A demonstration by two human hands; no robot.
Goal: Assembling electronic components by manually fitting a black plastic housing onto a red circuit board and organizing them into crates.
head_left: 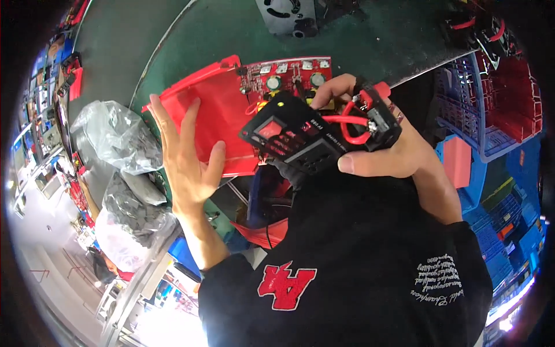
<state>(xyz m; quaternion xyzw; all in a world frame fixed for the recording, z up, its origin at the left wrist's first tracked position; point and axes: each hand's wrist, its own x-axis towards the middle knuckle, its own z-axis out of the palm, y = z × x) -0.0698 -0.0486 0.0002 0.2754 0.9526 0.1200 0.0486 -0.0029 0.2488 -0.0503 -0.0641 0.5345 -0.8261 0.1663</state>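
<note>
My right hand point(399, 156) grips a black socket panel point(292, 118) that has a red rocker switch and an outlet on its face. Its thumb lies at the panel's lower corner, and the index finger is bent near the top edge. Above that hand's palm sits a black end piece point(381, 118) with thick red wires looping from it. Behind the panel, a red circuit board point(283, 72) with round capacitors is partly covered. My left hand point(185, 162) has its fingers spread at a red metal housing point(222, 124); whether they touch it I cannot tell.
Clear plastic bags point(118, 139) with dark contents lie to the left. A slotted grey metal plate point(289, 17) is at the far edge of the green tabletop point(370, 49). On the right are a blue crate point(485, 133) with red housings and a blue tray holding a pinkish-red block point(457, 162).
</note>
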